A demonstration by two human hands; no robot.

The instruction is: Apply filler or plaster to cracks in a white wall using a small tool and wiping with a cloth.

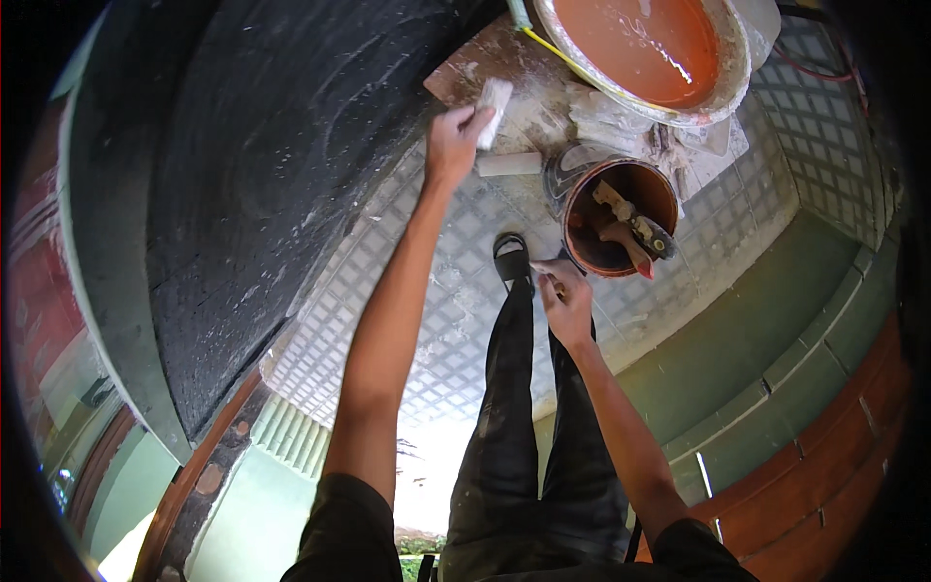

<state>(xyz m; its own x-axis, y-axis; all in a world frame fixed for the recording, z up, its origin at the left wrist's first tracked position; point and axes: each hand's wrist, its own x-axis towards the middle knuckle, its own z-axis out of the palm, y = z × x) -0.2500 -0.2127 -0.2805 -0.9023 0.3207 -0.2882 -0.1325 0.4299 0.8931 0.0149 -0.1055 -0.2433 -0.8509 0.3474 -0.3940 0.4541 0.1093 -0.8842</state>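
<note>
My left hand (451, 145) is raised near the dark wall surface (262, 184), its fingers closed on a whitish, rough-looking rectangular piece (494, 109); whether it is cloth, sponge or a block I cannot tell. Lower and to the right, my right hand (567, 299) has its fingers curled together beside a bucket (570, 231) with a reddish-brown inside. Something small seems to be pinched there, mostly hidden by the fingers. Several hand tools (630, 228) lean inside the bucket, among them one with a red tip.
A large round tub (738, 68) of orange-brown liquid stands at the far right, with a hose (520, 14) at its rim. Crumpled plastic (606, 118) and a white cylinder (509, 165) lie by the bucket. A green ledge (718, 301) bounds the patterned floor (436, 335).
</note>
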